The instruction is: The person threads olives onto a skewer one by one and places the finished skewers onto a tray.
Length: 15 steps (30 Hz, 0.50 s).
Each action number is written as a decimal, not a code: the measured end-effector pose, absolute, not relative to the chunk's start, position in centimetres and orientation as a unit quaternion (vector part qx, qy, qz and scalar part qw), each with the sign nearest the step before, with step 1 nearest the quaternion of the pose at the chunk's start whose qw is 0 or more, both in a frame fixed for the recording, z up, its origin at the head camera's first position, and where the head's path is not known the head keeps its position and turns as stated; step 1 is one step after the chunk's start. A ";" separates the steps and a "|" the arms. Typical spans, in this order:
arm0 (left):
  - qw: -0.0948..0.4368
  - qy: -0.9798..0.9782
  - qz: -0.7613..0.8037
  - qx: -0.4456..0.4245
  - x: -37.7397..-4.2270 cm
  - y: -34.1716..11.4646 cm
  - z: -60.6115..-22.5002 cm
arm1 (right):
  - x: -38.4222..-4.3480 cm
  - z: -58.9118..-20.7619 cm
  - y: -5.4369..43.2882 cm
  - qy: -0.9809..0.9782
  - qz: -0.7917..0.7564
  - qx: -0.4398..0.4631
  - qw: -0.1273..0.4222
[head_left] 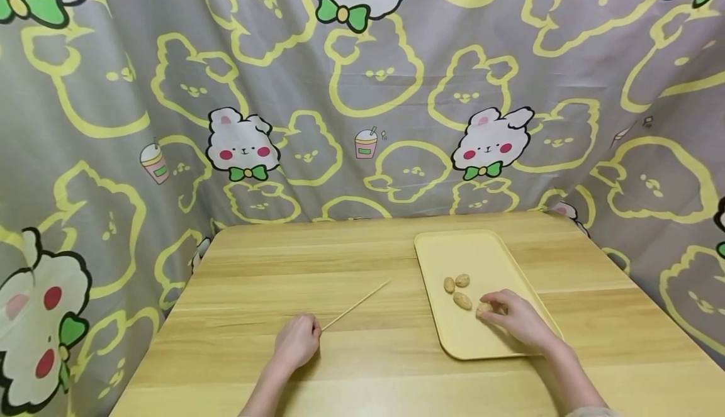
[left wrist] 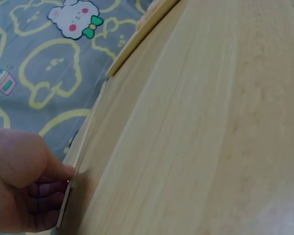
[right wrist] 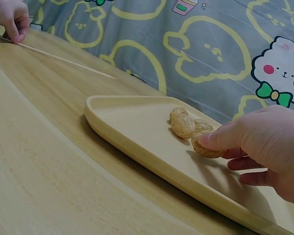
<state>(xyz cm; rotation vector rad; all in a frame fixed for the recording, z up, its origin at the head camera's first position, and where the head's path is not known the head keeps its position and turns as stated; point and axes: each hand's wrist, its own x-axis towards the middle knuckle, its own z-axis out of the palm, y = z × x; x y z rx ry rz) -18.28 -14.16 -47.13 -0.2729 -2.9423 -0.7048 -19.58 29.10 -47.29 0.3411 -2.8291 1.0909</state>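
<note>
My left hand (head_left: 297, 340) rests near the table's front and pinches one end of a thin bamboo skewer (head_left: 357, 304), which points away to the right, just above or on the tabletop. In the left wrist view the left hand's (left wrist: 24, 181) thumb and fingers close on the skewer (left wrist: 83, 147). Over the yellow tray (head_left: 464, 250), my right hand (head_left: 518, 319) pinches a small golden-brown cream puff (right wrist: 207, 147) between thumb and fingers. Several cream puffs (head_left: 462, 301) lie close together on the tray, left of that hand. Whether the held puff touches the tray is hard to tell.
The low-rimmed tray stands on a wood-grain table (head_left: 255, 266), toward its right side. A grey curtain (head_left: 391, 172) printed with cartoon bunnies and yellow outlines hangs around the table's back and sides.
</note>
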 end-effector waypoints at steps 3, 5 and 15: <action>0.061 -0.965 -0.240 -0.090 -18.2 -14.4 -47.0 | -19.6 -47.2 29.0 -0.924 0.362 0.117 0.048; 0.069 -0.961 -0.250 -0.095 -18.2 -14.5 -47.0 | -19.6 -47.2 28.9 -0.921 0.366 0.121 0.056; 0.108 -0.932 -0.325 -0.122 -18.1 -15.5 -47.4 | -19.7 -46.4 27.9 -0.895 0.417 0.134 0.088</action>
